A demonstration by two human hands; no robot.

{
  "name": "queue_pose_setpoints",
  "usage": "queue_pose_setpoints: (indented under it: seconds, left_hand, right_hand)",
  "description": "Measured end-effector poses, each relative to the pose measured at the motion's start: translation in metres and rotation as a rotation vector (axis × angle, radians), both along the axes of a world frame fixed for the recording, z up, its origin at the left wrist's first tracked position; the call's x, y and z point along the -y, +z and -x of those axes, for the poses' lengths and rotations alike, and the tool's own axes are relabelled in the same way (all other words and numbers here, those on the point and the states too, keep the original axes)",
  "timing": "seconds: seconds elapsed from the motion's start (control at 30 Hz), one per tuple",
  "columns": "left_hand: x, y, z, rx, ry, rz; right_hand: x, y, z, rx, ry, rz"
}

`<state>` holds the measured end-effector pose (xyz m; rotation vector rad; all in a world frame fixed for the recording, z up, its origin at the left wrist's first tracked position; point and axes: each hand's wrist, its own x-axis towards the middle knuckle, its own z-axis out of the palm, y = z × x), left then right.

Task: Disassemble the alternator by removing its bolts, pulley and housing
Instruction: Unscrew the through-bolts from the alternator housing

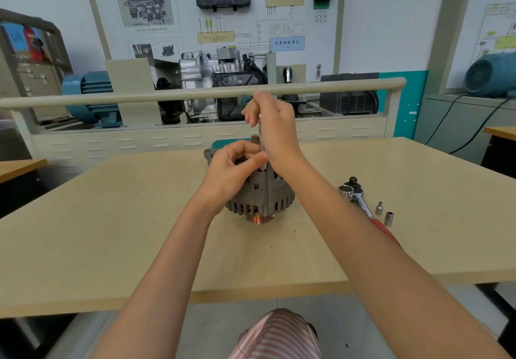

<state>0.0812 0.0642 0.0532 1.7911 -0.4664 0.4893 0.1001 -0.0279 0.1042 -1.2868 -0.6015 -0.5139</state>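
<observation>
Head view: right hand grips a driver upright on the alternator, left hand pinching its shaft.

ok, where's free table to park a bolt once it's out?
Left of the alternator, the table is bare to its edge. The near strip in front of the pulley is free too. Right side is crowded: ratchet and two loose sockets.

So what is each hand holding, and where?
The right hand grips a thin metal tool by its upper end. The left hand pinches its lower shaft, above the alternator.
</observation>
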Motion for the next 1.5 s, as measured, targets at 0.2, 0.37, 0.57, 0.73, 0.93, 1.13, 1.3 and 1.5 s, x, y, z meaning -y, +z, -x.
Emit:
queue_pose_setpoints:
  seconds: [0.2, 0.37, 0.57, 0.73, 0.93, 1.13, 1.3, 1.5]
  left_hand:
    - [-0.002, -0.002, -0.002, 0.012, 0.011, -0.009]
    - [-0.001, -0.001, -0.001, 0.031, 0.017, 0.006]
    - [-0.005, -0.002, -0.001, 0.044, 0.049, -0.041]
    - [-0.005, -0.002, 0.003, 0.031, 0.013, -0.041]
    - [-0.003, -0.001, 0.003, 0.025, 0.008, -0.091]
    - [-0.006, 0.0, 0.003, -0.011, -0.039, -0.023]
    - [-0.004, -0.002, 0.0, -0.002, -0.007, 0.004]
    - [-0.003, -0.002, 0.002, 0.031, -0.003, 0.008]
  right_hand:
    - [-0.005, -0.002, 0.006, 0.052, -0.174, 0.031]
    - [-0.012, -0.011, 0.018, 0.227, -0.654, 0.269]
    - [-0.021, -0.019, 0.029, 0.187, -1.054, 0.582]
    - [-0.014, -0.011, 0.024, 0.198, -0.763, 0.368]
    - [-0.005, 0.001, 0.018, 0.026, -0.232, 0.108]
    - [0.003, 0.006, 0.004, -0.113, 0.09, -0.033]
    - [-0.002, -0.002, 0.004, 0.011, -0.052, 0.046]
    - [-0.005, -0.012, 0.011, 0.265, -0.581, 0.324]
